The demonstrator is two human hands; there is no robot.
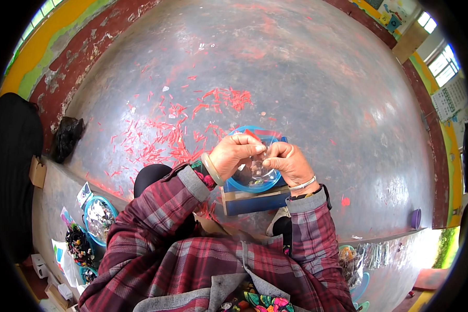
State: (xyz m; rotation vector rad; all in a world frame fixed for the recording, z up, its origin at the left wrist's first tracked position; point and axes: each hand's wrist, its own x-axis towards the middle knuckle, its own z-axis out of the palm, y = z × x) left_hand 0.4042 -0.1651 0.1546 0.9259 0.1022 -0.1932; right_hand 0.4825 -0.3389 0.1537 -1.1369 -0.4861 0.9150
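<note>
Over a round blue basin, both my hands are closed in a pinch, close together. Between them hangs a small clear plastic bag, with a red strip near its top. My left hand grips the bag's upper edge between thumb and forefinger. From the other side, my right hand pinches the bag with thumb and fingers. Small items show through the plastic or in the basin behind it; I cannot tell which. The basin rests on a dark blue box between my feet.
Red strips lie scattered over the grey floor ahead and left. At my left stand a blue basin of packets and a heap of dark small items. Clear packets lie at my right; a purple cup stands beyond.
</note>
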